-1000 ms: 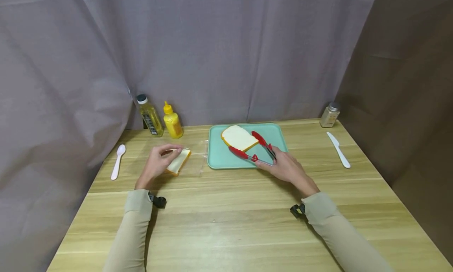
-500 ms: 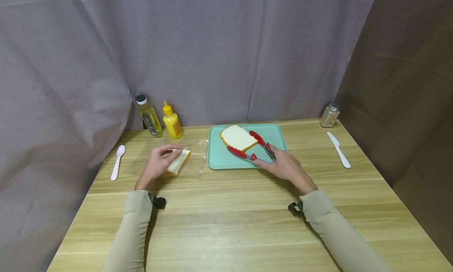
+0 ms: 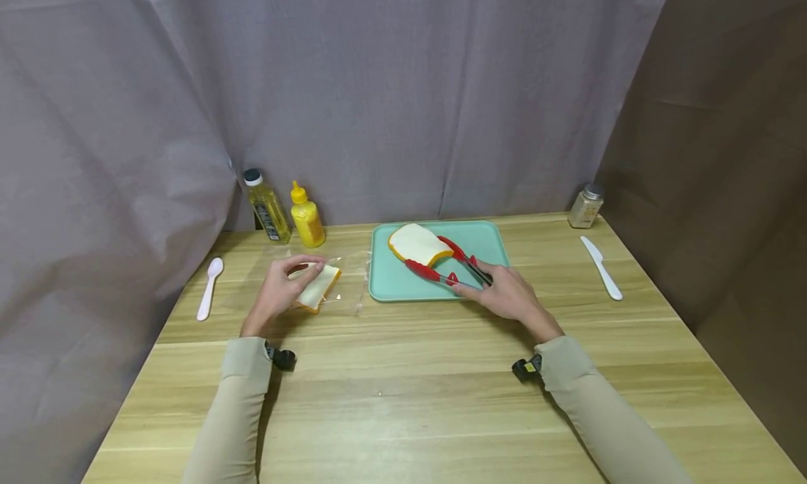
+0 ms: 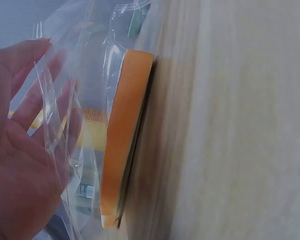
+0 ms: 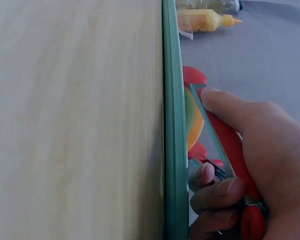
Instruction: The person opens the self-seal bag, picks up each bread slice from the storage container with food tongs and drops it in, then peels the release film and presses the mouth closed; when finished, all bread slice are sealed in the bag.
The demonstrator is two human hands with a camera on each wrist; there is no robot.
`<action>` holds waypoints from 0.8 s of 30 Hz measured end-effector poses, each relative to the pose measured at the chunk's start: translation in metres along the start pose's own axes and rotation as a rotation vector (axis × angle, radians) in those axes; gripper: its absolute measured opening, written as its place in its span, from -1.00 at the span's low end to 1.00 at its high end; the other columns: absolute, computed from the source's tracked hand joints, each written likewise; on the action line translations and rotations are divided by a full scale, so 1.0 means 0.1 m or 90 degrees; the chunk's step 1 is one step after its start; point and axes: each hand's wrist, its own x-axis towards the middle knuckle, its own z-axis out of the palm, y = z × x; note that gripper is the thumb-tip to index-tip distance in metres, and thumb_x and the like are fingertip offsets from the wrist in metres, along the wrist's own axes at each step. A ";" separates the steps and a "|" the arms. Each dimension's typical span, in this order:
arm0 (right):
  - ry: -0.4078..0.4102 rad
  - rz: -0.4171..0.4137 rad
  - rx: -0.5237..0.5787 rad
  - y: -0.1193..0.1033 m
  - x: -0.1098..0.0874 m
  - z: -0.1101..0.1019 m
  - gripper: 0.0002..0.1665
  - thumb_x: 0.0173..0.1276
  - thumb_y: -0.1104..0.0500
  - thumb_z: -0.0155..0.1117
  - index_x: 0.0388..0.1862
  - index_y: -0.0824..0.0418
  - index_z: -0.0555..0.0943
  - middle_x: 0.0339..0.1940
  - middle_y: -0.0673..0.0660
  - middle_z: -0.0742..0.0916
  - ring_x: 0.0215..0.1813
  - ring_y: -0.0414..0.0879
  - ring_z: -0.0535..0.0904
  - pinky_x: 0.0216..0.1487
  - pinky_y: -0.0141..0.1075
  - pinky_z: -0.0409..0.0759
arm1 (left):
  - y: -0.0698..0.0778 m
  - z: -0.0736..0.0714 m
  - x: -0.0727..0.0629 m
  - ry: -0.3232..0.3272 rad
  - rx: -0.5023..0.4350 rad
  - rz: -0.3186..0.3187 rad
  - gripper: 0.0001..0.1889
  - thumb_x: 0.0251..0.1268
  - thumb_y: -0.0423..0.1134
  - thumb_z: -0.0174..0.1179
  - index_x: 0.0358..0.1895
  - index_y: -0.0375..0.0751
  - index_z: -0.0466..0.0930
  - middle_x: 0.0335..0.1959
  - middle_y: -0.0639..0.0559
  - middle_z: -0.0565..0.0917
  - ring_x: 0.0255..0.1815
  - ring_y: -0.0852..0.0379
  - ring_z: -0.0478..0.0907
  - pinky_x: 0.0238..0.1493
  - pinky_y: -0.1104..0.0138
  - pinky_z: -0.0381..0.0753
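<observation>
My left hand (image 3: 279, 288) pinches the edge of a clear plastic bag (image 4: 82, 75) between thumb and fingers. A bread slice (image 3: 320, 286) with an orange crust lies on the table within the bag, partly hidden by that hand. On the right, my right hand (image 3: 507, 295) grips red-tipped tongs (image 3: 424, 270). Their two tips press on the sides of a second bread slice (image 3: 419, 242), whose near edge bows upward. This slice is over the green tray (image 3: 403, 290); in the right wrist view the tray's rim hides much of it.
An oil bottle (image 3: 270, 211) and a yellow squeeze bottle (image 3: 307, 221) stand at the back left. A white spoon (image 3: 210, 288) lies at the left. On the right are a seasoning jar (image 3: 585, 207) and a white knife (image 3: 601, 267). Grey curtain (image 3: 353, 106) borders the table.
The tongs' tips have drawn closer together onto the bread slice, which has slid slightly left and bent. The left hand stays nearly still while the plastic bag shifts a little.
</observation>
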 end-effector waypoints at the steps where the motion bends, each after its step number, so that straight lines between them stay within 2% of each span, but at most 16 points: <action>1: -0.002 0.001 0.004 0.01 0.01 0.00 0.25 0.30 -0.58 0.41 0.67 0.22 0.40 -0.66 -0.09 0.31 -0.58 -0.17 0.18 -0.53 -0.30 0.20 | 0.04 0.00 -0.01 0.000 0.002 -0.001 -0.76 0.55 -0.33 0.34 0.12 -0.39 0.79 0.13 -0.35 0.81 0.24 -0.16 0.67 0.47 -0.25 0.55; 4: -0.010 0.010 0.023 0.02 0.01 0.00 0.26 0.27 -0.60 0.41 0.68 0.16 0.39 -0.67 -0.10 0.32 -0.59 -0.18 0.20 -0.53 -0.31 0.23 | 0.11 -0.01 -0.03 0.005 0.007 0.000 -0.75 0.56 -0.32 0.34 0.13 -0.38 0.79 0.14 -0.33 0.81 0.22 0.03 0.67 0.47 -0.25 0.55; 7: -0.018 0.007 0.049 0.03 0.02 -0.02 0.25 0.27 -0.59 0.43 0.69 0.15 0.38 -0.67 -0.10 0.38 -0.60 -0.18 0.26 -0.55 -0.32 0.28 | 0.11 -0.02 -0.02 0.007 0.006 0.009 -0.75 0.56 -0.33 0.33 0.15 -0.37 0.78 0.15 -0.32 0.81 0.21 0.15 0.67 0.48 -0.26 0.54; 11: -0.022 -0.010 0.082 0.06 0.02 -0.03 0.23 0.29 -0.55 0.45 0.68 0.17 0.39 -0.63 -0.07 0.47 -0.58 -0.19 0.32 -0.57 -0.34 0.32 | 0.06 -0.01 0.00 0.013 -0.015 0.014 -0.77 0.55 -0.35 0.34 0.12 -0.38 0.79 0.14 -0.34 0.81 0.23 0.07 0.66 0.50 -0.29 0.51; 17: -0.031 -0.037 0.110 0.09 0.02 -0.05 0.18 0.26 -0.51 0.51 0.65 0.14 0.45 -0.55 -0.05 0.54 -0.54 -0.19 0.36 -0.54 -0.36 0.33 | -0.16 0.00 0.05 0.020 -0.005 0.013 -0.76 0.56 -0.31 0.34 0.13 -0.33 0.80 0.15 -0.30 0.82 0.23 0.12 0.67 0.50 -0.25 0.53; 20: -0.040 -0.051 0.122 0.11 0.02 -0.07 0.15 0.25 -0.48 0.55 0.63 0.13 0.47 -0.51 -0.04 0.56 -0.50 -0.20 0.39 -0.51 -0.37 0.34 | -0.23 0.00 0.06 0.021 0.002 0.017 -0.76 0.57 -0.24 0.35 0.14 -0.24 0.82 0.14 -0.21 0.84 0.24 0.11 0.68 0.49 -0.17 0.57; 24: -0.063 -0.056 0.149 0.15 0.01 -0.08 0.13 0.23 -0.44 0.59 0.63 0.09 0.48 -0.50 -0.02 0.56 -0.49 -0.21 0.39 -0.51 -0.37 0.35 | -0.25 -0.01 0.05 0.011 0.009 0.020 -0.75 0.55 -0.15 0.38 0.14 -0.13 0.84 0.13 -0.08 0.86 0.23 0.08 0.72 0.45 -0.01 0.63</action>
